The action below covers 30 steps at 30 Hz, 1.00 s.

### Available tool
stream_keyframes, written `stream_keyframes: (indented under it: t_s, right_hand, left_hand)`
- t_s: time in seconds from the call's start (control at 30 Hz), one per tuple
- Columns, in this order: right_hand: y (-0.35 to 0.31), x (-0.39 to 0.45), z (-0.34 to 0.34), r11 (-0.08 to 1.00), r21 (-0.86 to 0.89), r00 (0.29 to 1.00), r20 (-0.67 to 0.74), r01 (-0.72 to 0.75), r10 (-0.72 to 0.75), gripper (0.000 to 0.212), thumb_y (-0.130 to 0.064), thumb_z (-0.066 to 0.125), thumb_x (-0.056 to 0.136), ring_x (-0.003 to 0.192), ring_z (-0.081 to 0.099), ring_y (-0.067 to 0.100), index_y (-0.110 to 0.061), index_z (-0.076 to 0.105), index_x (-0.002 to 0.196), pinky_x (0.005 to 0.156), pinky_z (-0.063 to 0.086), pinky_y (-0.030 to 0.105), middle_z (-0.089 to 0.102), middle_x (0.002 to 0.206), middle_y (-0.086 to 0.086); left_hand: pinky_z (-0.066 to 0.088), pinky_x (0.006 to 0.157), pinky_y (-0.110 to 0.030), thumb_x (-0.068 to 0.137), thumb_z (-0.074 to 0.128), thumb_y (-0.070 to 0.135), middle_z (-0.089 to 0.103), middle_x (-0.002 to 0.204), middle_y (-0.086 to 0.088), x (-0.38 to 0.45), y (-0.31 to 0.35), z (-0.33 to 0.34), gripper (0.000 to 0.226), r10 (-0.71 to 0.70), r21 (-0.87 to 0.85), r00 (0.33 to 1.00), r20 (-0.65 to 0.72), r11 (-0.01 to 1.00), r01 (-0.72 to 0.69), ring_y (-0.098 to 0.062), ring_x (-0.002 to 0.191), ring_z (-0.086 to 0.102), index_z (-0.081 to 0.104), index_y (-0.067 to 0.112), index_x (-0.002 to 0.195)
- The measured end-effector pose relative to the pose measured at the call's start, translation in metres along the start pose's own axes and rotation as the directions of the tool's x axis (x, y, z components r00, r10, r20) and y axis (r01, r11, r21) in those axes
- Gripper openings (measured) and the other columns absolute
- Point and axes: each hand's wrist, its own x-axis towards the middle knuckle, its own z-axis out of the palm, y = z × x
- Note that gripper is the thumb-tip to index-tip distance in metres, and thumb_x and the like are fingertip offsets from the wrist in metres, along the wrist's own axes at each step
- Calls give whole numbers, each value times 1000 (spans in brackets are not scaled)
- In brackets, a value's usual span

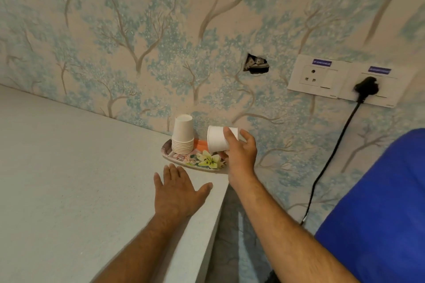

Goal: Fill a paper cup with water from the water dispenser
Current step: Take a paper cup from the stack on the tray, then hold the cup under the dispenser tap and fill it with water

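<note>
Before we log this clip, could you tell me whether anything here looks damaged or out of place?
Yes: the wall has a ragged hole left of the sockets, with debris showing inside. Also, the tray juts slightly past the counter corner. Nothing is spilled.

tree-patterned wallpaper [138,30], ragged hole [256,64], socket panel [340,80] with black plug [365,88]; pale countertop [69,167].

pale speckled counter [69,179] | floral tray [197,163] at far corner by wall | left hand [177,193] flat near edge
</note>
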Motion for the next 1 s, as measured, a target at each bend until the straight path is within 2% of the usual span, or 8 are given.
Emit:
stream_keyframes:
  t_s: [0.13,0.27,0.4,0.5,0.57,0.77,0.93,1.0]
  right_hand:
    - [-16,-33,-24,930,313,981,72,-192,178,52,-21,79,83,99,66,30,-15,56,129,60,61,34,60,126,18]
    - [-21,-78,-61,872,393,956,157,-292,249,46,-17,80,82,105,65,32,-3,61,121,65,62,36,64,123,22]
    - [-19,-126,-96,883,361,947,223,-300,230,48,-16,83,69,96,72,27,-1,65,111,71,62,38,71,110,19]
    - [-16,-158,-125,909,312,947,252,-276,201,56,-21,83,60,95,72,26,-4,64,111,81,60,41,72,109,17]
    - [-15,-177,-146,929,268,946,267,-254,181,65,-24,86,56,101,71,29,-7,62,114,86,59,44,72,113,16]
    - [-10,-245,-224,992,21,938,328,-127,114,73,-30,95,58,111,69,25,-21,61,122,78,62,36,68,123,8]
    - [-1,-287,-273,980,-197,931,358,4,68,74,-44,93,51,112,67,17,-36,61,118,80,63,40,68,121,-4]
    - [4,-302,-292,955,-289,939,343,72,33,68,-46,91,51,108,68,9,-40,63,112,82,62,34,72,114,-9]
  left_hand:
    - [14,128,-59,82,6,89,35,164,-11,-24,5,2,108,89,-94,990,-112,991,-100,-32,155,24,37,14,153]
    - [36,120,-52,87,17,84,58,148,-7,-58,14,1,94,154,-444,961,-230,862,-244,-26,136,53,50,17,145]
    - [54,103,-37,93,34,78,72,122,8,-97,23,-2,65,110,-852,939,-325,397,-341,-1,112,66,66,31,124]
    - [56,97,-40,96,35,71,77,113,4,-133,36,-6,52,58,-953,958,-282,99,-286,-10,105,72,70,37,113]
    - [58,88,-37,89,35,72,81,104,3,-158,45,-10,55,56,-974,972,-227,-1,-227,-14,99,75,74,37,106]
    - [60,72,-25,88,36,72,80,101,1,-252,64,2,56,129,-973,967,-218,51,-226,-14,93,76,77,37,103]
    - [55,70,-20,93,50,56,80,94,3,-308,71,25,36,209,-922,924,-321,152,-355,-14,85,74,80,36,92]
    - [56,74,-20,89,56,58,79,96,2,-324,72,41,39,272,-911,911,-309,189,-366,-12,90,73,79,30,101]
